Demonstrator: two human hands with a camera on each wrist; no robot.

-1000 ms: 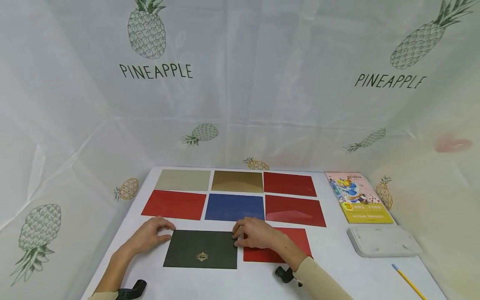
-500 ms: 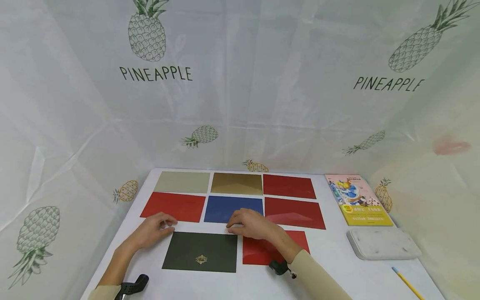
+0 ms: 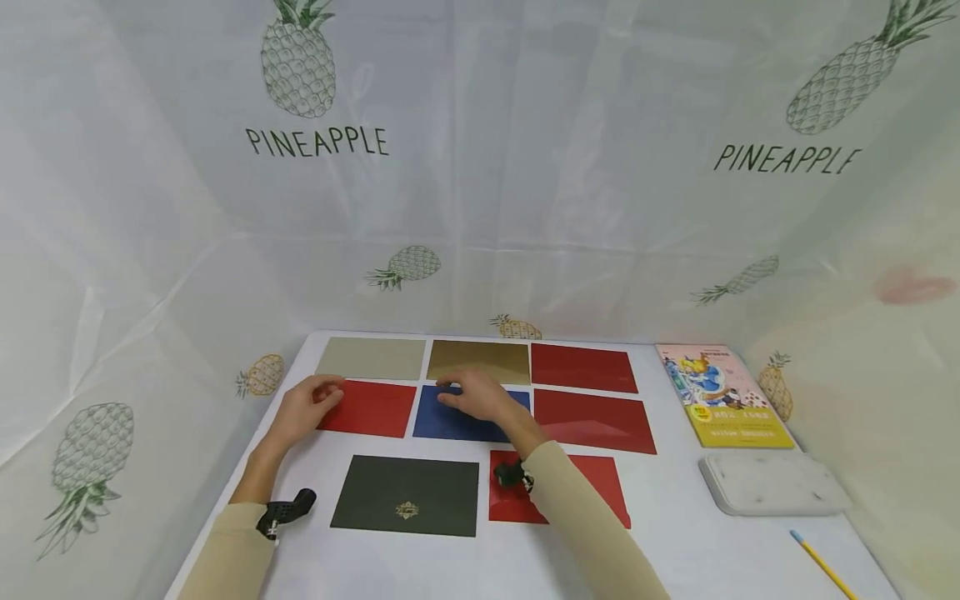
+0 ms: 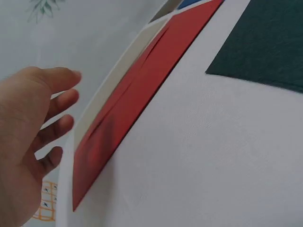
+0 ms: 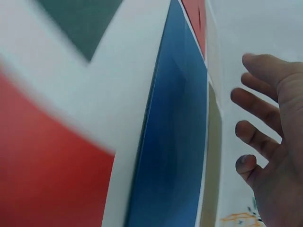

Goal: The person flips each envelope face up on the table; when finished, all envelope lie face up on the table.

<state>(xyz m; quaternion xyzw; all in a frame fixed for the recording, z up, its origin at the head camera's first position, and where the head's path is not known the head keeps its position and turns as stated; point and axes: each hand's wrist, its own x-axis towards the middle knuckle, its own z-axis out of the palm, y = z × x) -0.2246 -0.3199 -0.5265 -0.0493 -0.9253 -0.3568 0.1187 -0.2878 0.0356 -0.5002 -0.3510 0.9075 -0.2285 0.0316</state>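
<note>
My left hand [image 3: 303, 408] hovers at the left end of a bright red card [image 3: 375, 408], fingers loosely curved and holding nothing. My right hand [image 3: 480, 397] is over the blue card [image 3: 465, 425], also holding nothing; its bent fingers show apart in the right wrist view. Nearer the front lies a dark green card [image 3: 408, 492] with a small gold emblem, out of both hands' touch. To its right, another red card [image 3: 592, 483] is partly hidden by my right sleeve. The back row has a pale grey-green card [image 3: 375, 358], a gold card [image 3: 480, 360] and a red card [image 3: 585, 368].
A glossy red card [image 3: 596, 421] lies right of the blue one. Along the table's right side are a pink and yellow book [image 3: 723, 396], a white rounded case [image 3: 776, 483] and a yellow pencil [image 3: 825, 567]. Pineapple-print sheeting [image 3: 510, 200] encloses the table.
Both hands have left the upper corners of the dark green card and moved away from me, the left toward the bright red card, the right over the blue one. The cards stay in place.
</note>
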